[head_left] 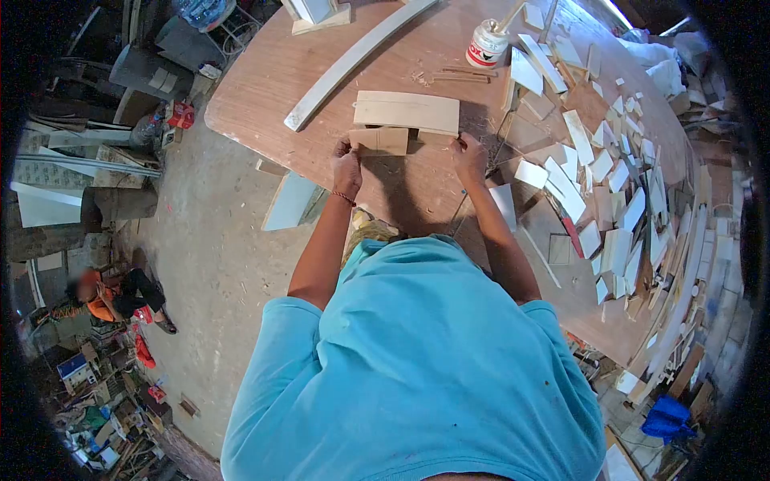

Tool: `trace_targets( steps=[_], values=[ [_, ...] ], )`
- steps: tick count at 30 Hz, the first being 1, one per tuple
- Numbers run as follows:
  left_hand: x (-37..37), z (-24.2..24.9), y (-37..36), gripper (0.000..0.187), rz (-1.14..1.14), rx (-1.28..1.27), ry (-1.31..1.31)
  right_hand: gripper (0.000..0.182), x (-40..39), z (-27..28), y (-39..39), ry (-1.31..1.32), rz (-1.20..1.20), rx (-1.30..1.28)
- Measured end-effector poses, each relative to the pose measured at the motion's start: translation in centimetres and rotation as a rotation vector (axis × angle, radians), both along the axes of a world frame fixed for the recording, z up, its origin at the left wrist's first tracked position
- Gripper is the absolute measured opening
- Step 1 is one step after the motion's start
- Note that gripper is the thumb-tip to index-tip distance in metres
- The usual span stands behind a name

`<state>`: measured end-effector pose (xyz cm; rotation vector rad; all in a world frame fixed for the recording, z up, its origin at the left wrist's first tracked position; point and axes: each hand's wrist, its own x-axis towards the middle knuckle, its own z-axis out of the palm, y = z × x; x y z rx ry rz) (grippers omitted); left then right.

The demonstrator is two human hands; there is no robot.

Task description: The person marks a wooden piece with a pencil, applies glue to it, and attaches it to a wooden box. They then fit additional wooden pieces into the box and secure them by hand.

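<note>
A pale flat wooden board [407, 111] lies across small wooden blocks on the brown workbench [265, 76]. My left hand [347, 164] grips the left end of the front block [382, 140] under the board. My right hand [470, 157] presses at the board's right end, fingers closed on the piece beneath it. Both arms reach forward from my blue shirt.
A long curved wooden strip [353, 60] lies beyond the board. A white glue pot [486, 43] stands at the back. Several cut wood pieces [597, 172] crowd the bench's right side. A person [112, 297] crouches on the concrete floor at left amid clutter.
</note>
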<state>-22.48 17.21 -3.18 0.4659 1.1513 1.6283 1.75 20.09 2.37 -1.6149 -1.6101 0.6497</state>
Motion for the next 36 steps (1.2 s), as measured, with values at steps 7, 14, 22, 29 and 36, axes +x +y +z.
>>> trace_targets(
  steps=[7,14,22,29,36],
  values=[
    [1.1,0.9,0.7,0.012,0.051,0.033,-0.029,0.021,0.0,-0.1,0.1,0.009,0.007,-0.022],
    [1.3,-1.7,1.4,0.012,0.165,0.068,0.002,0.019,-0.1,-0.6,0.3,-0.052,-0.016,-0.019],
    [0.4,1.1,-0.5,0.008,0.043,0.038,-0.013,0.020,0.1,-0.6,0.3,-0.070,-0.012,0.024],
    [0.5,1.3,0.3,0.006,0.017,-0.040,-0.031,0.022,0.0,-0.3,0.2,-0.088,-0.014,0.017],
    [0.9,0.2,1.3,0.004,0.089,0.004,0.089,0.021,0.1,-0.5,0.3,-0.068,0.003,0.029]
  ],
)
